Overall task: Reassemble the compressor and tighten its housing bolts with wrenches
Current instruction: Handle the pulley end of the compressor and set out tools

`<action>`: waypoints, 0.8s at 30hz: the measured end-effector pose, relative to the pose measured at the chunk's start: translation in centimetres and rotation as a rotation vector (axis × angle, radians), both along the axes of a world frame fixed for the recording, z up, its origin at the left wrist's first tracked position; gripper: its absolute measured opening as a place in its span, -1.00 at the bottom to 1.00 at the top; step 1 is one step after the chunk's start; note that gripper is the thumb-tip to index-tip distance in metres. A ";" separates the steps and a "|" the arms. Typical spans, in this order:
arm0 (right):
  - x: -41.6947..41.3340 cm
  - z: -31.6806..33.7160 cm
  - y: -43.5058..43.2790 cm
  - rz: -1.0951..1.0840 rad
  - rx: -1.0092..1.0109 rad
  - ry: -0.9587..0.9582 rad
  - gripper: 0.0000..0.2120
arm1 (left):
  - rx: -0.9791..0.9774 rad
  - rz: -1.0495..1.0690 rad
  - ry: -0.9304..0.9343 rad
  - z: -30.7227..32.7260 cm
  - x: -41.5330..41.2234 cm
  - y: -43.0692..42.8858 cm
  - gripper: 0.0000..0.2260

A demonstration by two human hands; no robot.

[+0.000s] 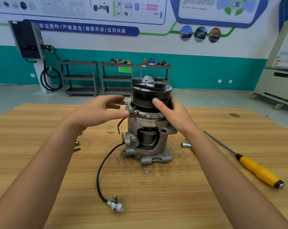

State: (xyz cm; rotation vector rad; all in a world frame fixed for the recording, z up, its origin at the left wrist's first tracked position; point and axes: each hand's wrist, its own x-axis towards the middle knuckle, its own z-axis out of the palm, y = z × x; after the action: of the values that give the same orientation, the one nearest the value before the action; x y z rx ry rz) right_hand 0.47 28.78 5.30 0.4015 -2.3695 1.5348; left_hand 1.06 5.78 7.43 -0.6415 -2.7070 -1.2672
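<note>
The hands were both raised at the compressor (pixel 148 133). The right hand (pixel 171 113) grasped the black grooved pulley (pixel 145 96) at its top, the thumb laid across the ribs at the front and the fingers curled round the right side. The left hand (pixel 97 111) was released, its fingers spread and holding nothing. It was just beside the left edge of the grey flange below the pulley and was blurred, so whether the thumb tip touched the metal could not be told.

The compressor stood upright on its end near the middle of the wooden table (pixel 173 204), pulley uppermost. A cutaway opening in the grey housing showed the dark inner parts. A black cable (pixel 99 171) ran from its lower left side across the table toward the camera and ended in a white connector (pixel 115 205).

To the right of the base lay a bent socket wrench (pixel 187 145), partly hidden by the right forearm. Further right lay a long screwdriver (pixel 258 171) with a yellow handle. Left of the compressor, by the left forearm, lay a few small bolts (pixel 77 143).

Grey shelf carts (pixel 81 76) stood along the far wall.
</note>
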 end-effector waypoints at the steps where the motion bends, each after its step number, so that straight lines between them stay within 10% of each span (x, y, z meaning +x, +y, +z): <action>1: 0.3 0.1 0.6 0.006 -0.014 -0.021 -0.30 | 0.117 0.024 0.042 0.1 0.1 0.3 -0.17; 5: 1.9 -0.8 6.9 -0.208 -0.064 0.005 -0.62 | 0.282 0.187 0.107 -1.4 -0.8 3.1 -0.51; 8: 2.7 -3.1 13.2 -0.531 0.278 -0.083 -0.74 | 0.333 0.170 0.013 -4.2 -1.0 4.2 -0.73; 12: 1.8 -6.9 18.4 -0.660 0.848 -0.602 -0.59 | 0.496 0.201 -0.079 -5.8 -1.8 3.9 -0.67; 16: 1.7 -10.4 19.8 -0.767 1.128 -0.448 -0.73 | 0.482 0.136 -0.080 -7.3 -1.5 3.4 -0.28; 18: 1.9 -8.7 19.8 -0.808 0.905 -0.367 -0.72 | 0.452 0.136 -0.106 -8.0 -1.5 3.1 -0.04; 24: 2.0 10.1 11.0 -0.389 -0.645 0.042 -0.61 | 0.515 0.161 -0.233 -9.9 -1.8 2.1 -0.28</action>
State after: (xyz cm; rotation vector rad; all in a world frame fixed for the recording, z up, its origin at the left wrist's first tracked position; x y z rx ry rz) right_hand 2.51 39.78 15.36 -0.1626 -1.6491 1.9251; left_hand -0.70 7.83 -2.46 -0.2235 -2.3607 -1.9840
